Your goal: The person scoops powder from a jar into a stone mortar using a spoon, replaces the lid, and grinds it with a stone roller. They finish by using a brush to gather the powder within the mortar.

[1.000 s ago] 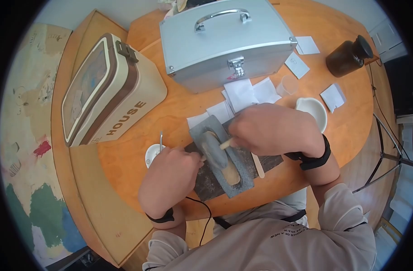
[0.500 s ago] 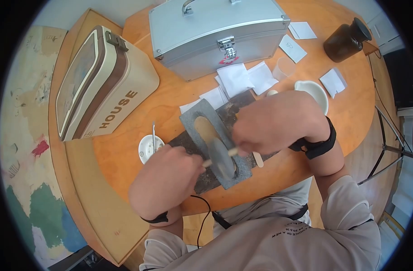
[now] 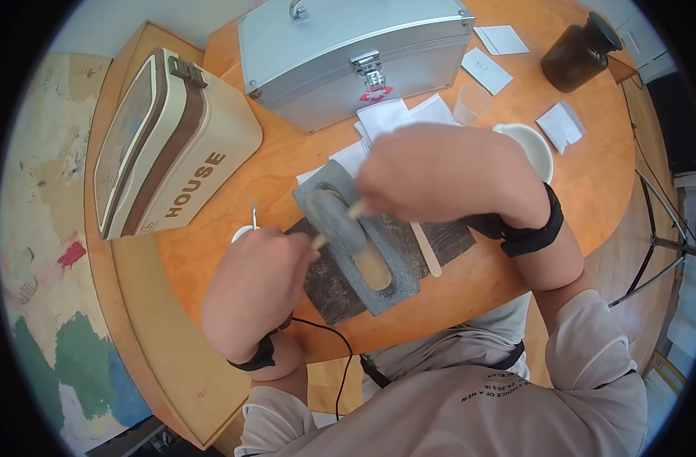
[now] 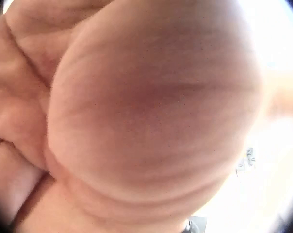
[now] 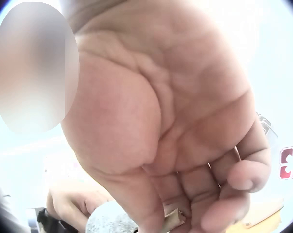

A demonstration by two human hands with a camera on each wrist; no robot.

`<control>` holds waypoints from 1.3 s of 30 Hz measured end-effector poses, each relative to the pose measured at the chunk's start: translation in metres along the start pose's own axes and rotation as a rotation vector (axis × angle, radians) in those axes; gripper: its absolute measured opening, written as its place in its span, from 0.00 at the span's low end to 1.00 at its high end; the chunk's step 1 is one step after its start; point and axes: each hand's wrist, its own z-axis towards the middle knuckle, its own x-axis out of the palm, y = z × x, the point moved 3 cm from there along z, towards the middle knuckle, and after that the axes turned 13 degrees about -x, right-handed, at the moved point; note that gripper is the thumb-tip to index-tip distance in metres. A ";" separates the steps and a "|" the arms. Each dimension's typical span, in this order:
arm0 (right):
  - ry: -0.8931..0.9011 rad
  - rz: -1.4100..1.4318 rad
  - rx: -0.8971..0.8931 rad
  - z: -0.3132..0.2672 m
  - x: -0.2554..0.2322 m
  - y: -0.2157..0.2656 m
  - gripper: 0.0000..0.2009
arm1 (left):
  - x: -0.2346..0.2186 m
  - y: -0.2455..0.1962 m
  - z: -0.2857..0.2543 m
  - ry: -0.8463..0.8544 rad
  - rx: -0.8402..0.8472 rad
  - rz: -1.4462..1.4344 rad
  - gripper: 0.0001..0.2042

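Observation:
A grey stone wheel with a wooden handle on each side stands in the long groove of a grey stone trough, over the groove's far part. My left hand grips the left handle and my right hand the right one. Tan powder lies in the near part of the groove. Under the trough is a dark slab. In the right wrist view, my right hand has curled fingers, with the handle end by the thumb and the wheel beside it. My palm fills the left wrist view.
Behind the trough are white papers, a plastic cup and a silver case. A white mortar and a dark jar stand right. At left are a HOUSE box and a small dish. A wooden stick lies on the slab.
The wheel rolled toward me along the groove, then back to its far part, both hands moving with it. The head view has shifted, so the case sits higher and further left.

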 end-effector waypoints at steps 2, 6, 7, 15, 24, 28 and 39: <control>0.370 0.075 0.045 -0.002 -0.008 0.013 0.15 | 0.002 -0.003 -0.004 0.053 0.059 -0.002 0.08; 0.279 0.105 0.079 -0.008 -0.007 0.013 0.16 | 0.001 -0.004 -0.005 0.018 0.064 -0.033 0.08; 0.154 0.093 0.062 -0.006 -0.005 0.007 0.16 | 0.000 -0.002 -0.002 -0.009 0.003 -0.036 0.08; 0.414 0.109 0.074 -0.002 -0.007 0.016 0.17 | 0.003 -0.003 -0.009 0.044 0.089 -0.040 0.08; 0.305 0.101 0.047 -0.009 -0.004 0.015 0.16 | 0.003 -0.002 -0.010 0.037 0.131 -0.047 0.08; 0.174 0.062 0.048 0.000 -0.007 0.007 0.16 | 0.004 0.003 -0.005 -0.073 0.006 -0.024 0.08; 0.123 0.026 -0.018 -0.004 -0.001 0.003 0.16 | 0.005 0.002 -0.001 -0.099 0.050 -0.009 0.08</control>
